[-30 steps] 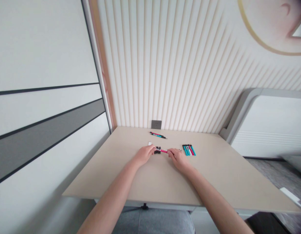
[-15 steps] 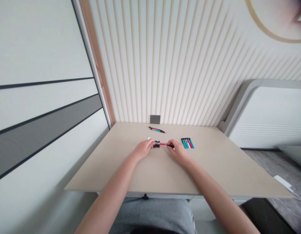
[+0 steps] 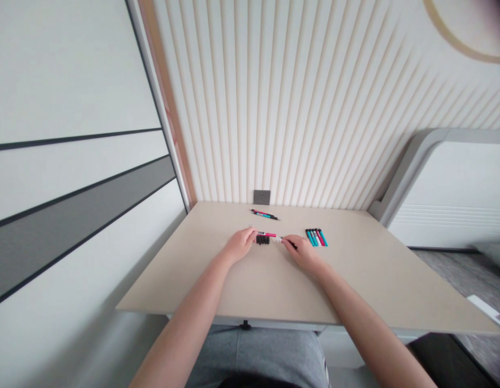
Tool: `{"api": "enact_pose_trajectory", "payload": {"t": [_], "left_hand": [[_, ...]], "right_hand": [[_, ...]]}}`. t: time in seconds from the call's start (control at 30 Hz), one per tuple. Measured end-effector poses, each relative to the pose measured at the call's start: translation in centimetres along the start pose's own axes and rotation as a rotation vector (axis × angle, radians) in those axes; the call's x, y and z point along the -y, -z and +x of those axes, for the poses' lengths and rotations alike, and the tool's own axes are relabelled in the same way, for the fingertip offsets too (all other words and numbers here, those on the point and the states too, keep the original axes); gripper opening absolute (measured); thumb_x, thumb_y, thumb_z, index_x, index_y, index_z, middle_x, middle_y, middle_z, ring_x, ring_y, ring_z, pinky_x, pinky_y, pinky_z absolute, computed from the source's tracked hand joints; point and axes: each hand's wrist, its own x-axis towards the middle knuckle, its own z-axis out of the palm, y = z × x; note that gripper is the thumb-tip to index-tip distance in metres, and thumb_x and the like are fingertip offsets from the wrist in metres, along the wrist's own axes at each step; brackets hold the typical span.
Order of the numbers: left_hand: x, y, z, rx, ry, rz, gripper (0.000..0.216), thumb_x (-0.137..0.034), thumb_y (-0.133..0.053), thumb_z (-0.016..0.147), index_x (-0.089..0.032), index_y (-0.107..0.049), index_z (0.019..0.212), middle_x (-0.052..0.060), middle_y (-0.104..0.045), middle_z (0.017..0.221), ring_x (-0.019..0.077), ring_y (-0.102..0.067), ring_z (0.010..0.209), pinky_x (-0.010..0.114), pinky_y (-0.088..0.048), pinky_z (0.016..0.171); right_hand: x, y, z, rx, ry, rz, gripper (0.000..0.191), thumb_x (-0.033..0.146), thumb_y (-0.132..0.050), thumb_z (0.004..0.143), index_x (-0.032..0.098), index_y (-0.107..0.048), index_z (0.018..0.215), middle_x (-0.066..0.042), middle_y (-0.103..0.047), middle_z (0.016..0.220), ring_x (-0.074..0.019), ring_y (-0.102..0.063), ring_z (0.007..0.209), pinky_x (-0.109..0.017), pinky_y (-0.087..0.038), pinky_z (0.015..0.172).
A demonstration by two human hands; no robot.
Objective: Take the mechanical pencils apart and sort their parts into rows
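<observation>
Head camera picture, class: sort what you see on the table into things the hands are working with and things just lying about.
In hand:
left hand
right hand
pink pen, held between the two hands
black caps, just beneath the pen

Lying about:
row of pens, to the right
two pens, near the wall
wall socket
table
</observation>
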Motion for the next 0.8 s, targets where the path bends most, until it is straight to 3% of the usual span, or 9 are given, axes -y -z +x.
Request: {"api": "enact_pose_trajectory", "payload": {"t": [0.17, 0.27, 0.5, 0.67, 0.8], "left_hand": [[0.6, 1.1, 0.3, -0.28, 0.15, 0.029, 0.036, -0.037, -0.028, 0.098, -0.021, -0.051, 0.075, 0.0, -0.057, 0.066, 0.0154, -0.054, 0.061, 0.026, -0.038, 0.064], [0.8, 1.3, 0.4, -0.34, 0.181, -0.004, 0.036, -0.038, -0.029, 0.098, -0.02, -0.051, 0.074, -0.001, -0.057, 0.066, 0.0144, -0.053, 0.06, 0.026, -0.039, 0.064], [-0.2, 0.0, 0.1, -0.075, 0.043, -0.07, 0.038, -0.042, -0.034, 0.096, -0.019, -0.057, 0.077, -0.001, -0.057, 0.065, 0.0137, -0.052, 0.061, 0.023, -0.038, 0.059], [-0.9, -0.6, -0.3, 0.064, -0.008, -0.081, 0.04, -0.042, -0.038, 0.095, -0.017, -0.06, 0.073, 0.0, -0.055, 0.061, 0.0132, -0.049, 0.057, 0.023, -0.037, 0.056], [-1.1, -0.8, -0.4, 0.124, -0.028, -0.086, 0.038, -0.042, -0.042, 0.093, -0.017, -0.062, 0.072, -0.001, -0.055, 0.06, 0.0123, -0.047, 0.056, 0.023, -0.035, 0.055]], "right_hand": [[-0.3, 0.9, -0.2, 0.035, -0.014, -0.016, 0.032, 0.036, -0.041, 0.096, 0.02, -0.069, 0.094, -0.006, -0.071, 0.089, -0.0204, -0.062, 0.08, -0.031, -0.045, 0.075], [-0.3, 1.0, -0.4, 0.113, 0.056, -0.044, 0.028, 0.034, -0.047, 0.093, 0.021, -0.071, 0.091, -0.006, -0.07, 0.088, -0.0217, -0.061, 0.085, -0.033, -0.045, 0.08], [0.2, 0.6, -0.5, 0.215, 0.088, 0.027, 0.017, 0.035, -0.06, 0.087, 0.024, -0.072, 0.091, -0.005, -0.066, 0.089, -0.0203, -0.059, 0.088, -0.032, -0.045, 0.08], [0.1, 0.3, -0.5, 0.126, -0.049, 0.07, 0.031, 0.039, -0.06, 0.087, 0.021, -0.064, 0.111, -0.003, -0.066, 0.084, -0.0166, -0.058, 0.072, -0.029, -0.045, 0.069], [0.7, 0.2, -0.4, 0.137, -0.006, 0.098, 0.037, 0.039, -0.059, 0.088, 0.024, -0.06, 0.122, -0.006, -0.068, 0.095, -0.0178, -0.059, 0.078, -0.031, -0.047, 0.073]]}}
